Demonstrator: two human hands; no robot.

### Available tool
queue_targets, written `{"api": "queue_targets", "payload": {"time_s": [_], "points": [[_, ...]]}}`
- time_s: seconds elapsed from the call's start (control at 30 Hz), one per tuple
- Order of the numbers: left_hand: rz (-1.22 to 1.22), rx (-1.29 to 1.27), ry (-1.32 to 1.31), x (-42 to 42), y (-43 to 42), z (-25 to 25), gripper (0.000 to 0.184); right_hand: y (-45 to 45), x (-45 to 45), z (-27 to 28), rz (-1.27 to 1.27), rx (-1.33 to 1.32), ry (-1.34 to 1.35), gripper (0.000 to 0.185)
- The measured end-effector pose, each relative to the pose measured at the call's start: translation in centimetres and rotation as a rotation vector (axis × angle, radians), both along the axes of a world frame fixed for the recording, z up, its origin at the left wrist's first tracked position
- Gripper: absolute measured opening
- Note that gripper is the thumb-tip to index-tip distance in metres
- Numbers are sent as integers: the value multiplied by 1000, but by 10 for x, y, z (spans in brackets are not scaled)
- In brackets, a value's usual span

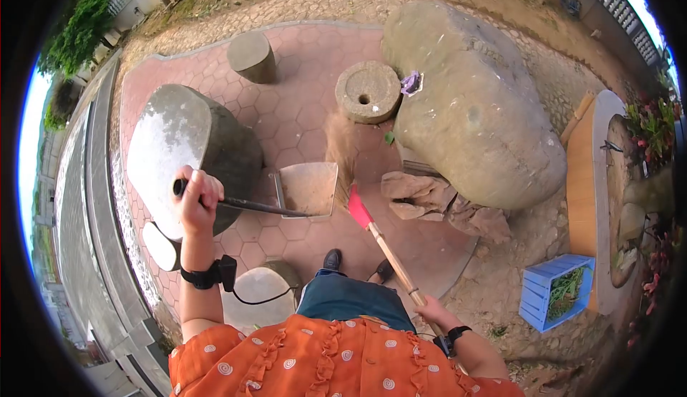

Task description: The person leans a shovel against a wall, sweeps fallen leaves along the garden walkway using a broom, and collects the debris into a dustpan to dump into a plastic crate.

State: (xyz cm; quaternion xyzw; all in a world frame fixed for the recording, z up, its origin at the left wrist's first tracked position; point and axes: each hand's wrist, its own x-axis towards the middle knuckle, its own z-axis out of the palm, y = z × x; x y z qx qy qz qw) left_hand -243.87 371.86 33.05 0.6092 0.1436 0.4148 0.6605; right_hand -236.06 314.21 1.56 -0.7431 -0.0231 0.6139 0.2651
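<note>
My left hand (198,200) is closed around the black handle of a long-handled dustpan (309,187). The pan rests on the reddish hexagonal paving, its open side facing right, with a brownish dusty surface inside. My right hand (438,314) grips the wooden shaft of a broom (386,243) with a pink-red collar. Its tan bristles, smeared by motion, are just right of the pan's open edge. Whether they touch the pan I cannot tell. Both wrists wear black straps, the left one with a small device and cable.
A large boulder (472,104) and a round stone with a hole (368,91) stand ahead right. Flat broken rocks (418,193) lie near the broom. A stone table (172,139) and stools (252,57) flank the left. A blue crate (538,298) holds greenery at right.
</note>
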Motion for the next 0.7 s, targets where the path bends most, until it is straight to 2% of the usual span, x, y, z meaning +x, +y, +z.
{"api": "queue_targets", "payload": {"time_s": [0.03, 0.07, 0.13, 0.2, 0.23, 0.27, 0.3, 0.33, 0.37, 0.43, 0.47, 0.53, 0.7], "points": [[-49, -30, 10, -8, 7, -17, 28, 13, 4, -2, -164, 49, 148, 31], [-65, -37, 48, -14, 12, -34, 26, 33, 10, 2, -172, 44, 144, 31], [-132, -61, 155, -26, 22, -65, 25, 74, 19, 8, -410, 180, 395, 27], [-164, -41, 340, -35, 26, -90, 26, 109, 16, -12, -284, 108, 27, 30], [-202, -45, 397, -41, 31, -109, 26, 126, 16, -27, -288, 103, 32, 30], [-229, -38, 559, -45, 32, -118, 25, 142, 19, -45, -4, -49, -326, 34], [-275, -67, 607, -48, 33, -136, 23, 153, 17, -56, 287, -197, -679, 38], [-326, -51, 687, -53, 37, -156, 23, 158, 6, -56, 280, -195, -671, 38], [-411, 61, 811, -65, 43, -188, 24, 167, -17, -54, 197, -180, -517, 41], [-454, 76, 944, -72, 45, -209, 27, 167, -40, -36, 11, -132, -219, 42], [-489, 99, 987, -78, 47, -230, 28, 167, -49, -14, 3, -142, -221, 42], [-519, 154, 1036, -86, 47, -259, 29, 167, -63, 38, -221, -53, 119, 38], [-598, 249, 1055, -97, 38, -300, 33, 143, -92, 128, -292, 17, 200, 33]]}}
